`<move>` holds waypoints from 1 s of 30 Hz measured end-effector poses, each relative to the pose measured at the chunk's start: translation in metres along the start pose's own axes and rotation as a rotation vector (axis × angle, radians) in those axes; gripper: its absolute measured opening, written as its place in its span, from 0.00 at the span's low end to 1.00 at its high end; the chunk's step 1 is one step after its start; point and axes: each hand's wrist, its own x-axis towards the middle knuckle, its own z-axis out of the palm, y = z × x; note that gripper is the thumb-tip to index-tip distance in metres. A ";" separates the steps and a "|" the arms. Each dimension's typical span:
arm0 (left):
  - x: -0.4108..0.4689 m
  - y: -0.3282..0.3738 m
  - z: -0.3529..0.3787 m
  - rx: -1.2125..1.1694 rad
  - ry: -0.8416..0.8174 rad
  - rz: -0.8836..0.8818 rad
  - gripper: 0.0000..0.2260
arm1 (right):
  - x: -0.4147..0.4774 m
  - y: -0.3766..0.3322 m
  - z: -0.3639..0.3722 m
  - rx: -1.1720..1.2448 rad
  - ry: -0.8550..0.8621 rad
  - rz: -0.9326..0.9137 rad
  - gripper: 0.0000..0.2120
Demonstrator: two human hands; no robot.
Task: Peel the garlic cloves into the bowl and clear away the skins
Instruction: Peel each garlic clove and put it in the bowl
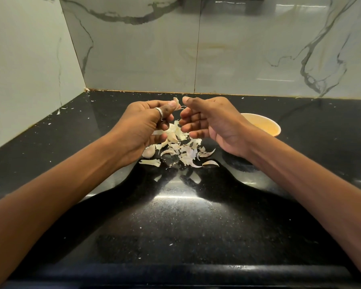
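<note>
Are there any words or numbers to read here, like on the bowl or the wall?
None can be read. The bowl is plain, the wall tiles show only grey veins, the ring on the left hand bears no readable mark, and the counter holds only garlic skins.

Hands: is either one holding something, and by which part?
The left hand pinches a clove by its lower end, at the thumb tip. The right hand seems to hold nothing.
</note>
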 end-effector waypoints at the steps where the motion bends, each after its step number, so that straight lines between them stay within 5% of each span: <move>1: 0.000 -0.001 0.000 0.012 -0.005 0.004 0.10 | 0.000 0.000 0.001 0.005 -0.007 0.004 0.16; 14: 0.002 -0.004 0.000 0.090 0.022 0.080 0.09 | -0.001 0.001 0.001 0.087 -0.077 0.027 0.06; 30: 0.005 -0.006 0.000 0.035 0.033 0.066 0.08 | -0.003 0.001 0.003 0.109 -0.133 0.012 0.12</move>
